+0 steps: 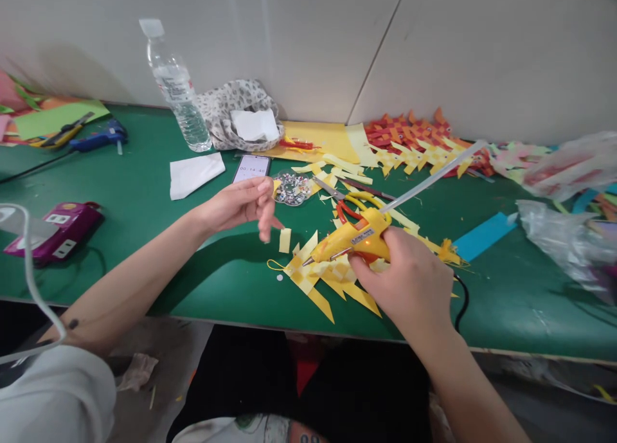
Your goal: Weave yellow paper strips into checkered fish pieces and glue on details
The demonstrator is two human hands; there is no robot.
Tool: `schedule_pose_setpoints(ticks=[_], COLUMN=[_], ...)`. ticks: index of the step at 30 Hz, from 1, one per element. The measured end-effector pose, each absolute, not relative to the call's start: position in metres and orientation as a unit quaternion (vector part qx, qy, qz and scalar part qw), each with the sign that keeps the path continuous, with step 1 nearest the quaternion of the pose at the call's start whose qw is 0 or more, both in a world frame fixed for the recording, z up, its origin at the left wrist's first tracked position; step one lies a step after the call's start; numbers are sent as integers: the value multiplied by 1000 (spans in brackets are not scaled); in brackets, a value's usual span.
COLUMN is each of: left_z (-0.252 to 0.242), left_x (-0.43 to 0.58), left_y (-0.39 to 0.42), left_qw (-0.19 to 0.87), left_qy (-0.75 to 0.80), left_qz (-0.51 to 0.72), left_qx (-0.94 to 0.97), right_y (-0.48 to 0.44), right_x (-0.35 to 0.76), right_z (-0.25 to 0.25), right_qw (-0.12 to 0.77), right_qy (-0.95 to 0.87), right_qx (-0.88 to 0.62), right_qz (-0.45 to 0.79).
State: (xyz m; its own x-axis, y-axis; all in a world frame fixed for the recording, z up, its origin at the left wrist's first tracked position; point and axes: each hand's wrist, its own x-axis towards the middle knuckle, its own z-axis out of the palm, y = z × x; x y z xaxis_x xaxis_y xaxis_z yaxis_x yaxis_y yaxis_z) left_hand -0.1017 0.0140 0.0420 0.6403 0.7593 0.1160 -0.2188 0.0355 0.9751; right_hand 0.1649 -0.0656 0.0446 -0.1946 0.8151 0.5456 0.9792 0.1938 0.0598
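My right hand (409, 282) grips a yellow hot glue gun (354, 237) with a clear glue stick (434, 176) sticking out of its back. The nozzle points left and down at a yellow woven paper piece (321, 279) lying on the green table (193, 276). My left hand (243, 205) hovers above the table just left of it, fingers pinched together; something tiny may be between them, too small to name. A small yellow paper scrap (285, 240) lies below those fingers. A round tray of googly eyes (292, 188) sits behind the hand.
A phone (251, 168), white paper (195, 173), a water bottle (178, 89), a cloth bag (238, 112), red-handled scissors (344, 202), a blue glue gun (99, 137), a purple power strip (58, 231), woven orange and yellow pieces (414, 141) and plastic bags (569, 237) lie around.
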Motion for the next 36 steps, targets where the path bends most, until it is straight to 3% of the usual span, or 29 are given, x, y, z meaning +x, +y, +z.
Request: schedule_pose_setpoints(ticks=[3,9,12,32,36], left_z=[39,37,38,39,36], left_x=[-99,-89,-88,-91,-90], left_y=[11,4,2,9,9], left_qw=[600,287,221,317,428], left_qy=[266,298,263,312,358], left_qz=[334,161,116,174,205], left_qx=[677,896,932,879,804], right_y=[-66,-66,-66,-64,-64], right_x=[166,164,162,155,150], right_z=[45,42,43,50,50], right_qw=[203,203,204,214,211], right_qy=[-745,-743,-743,-753,-766], right_qx=[-602,-601,-601,-573,-564], right_qz=[-203,-212,-212,-241,-224])
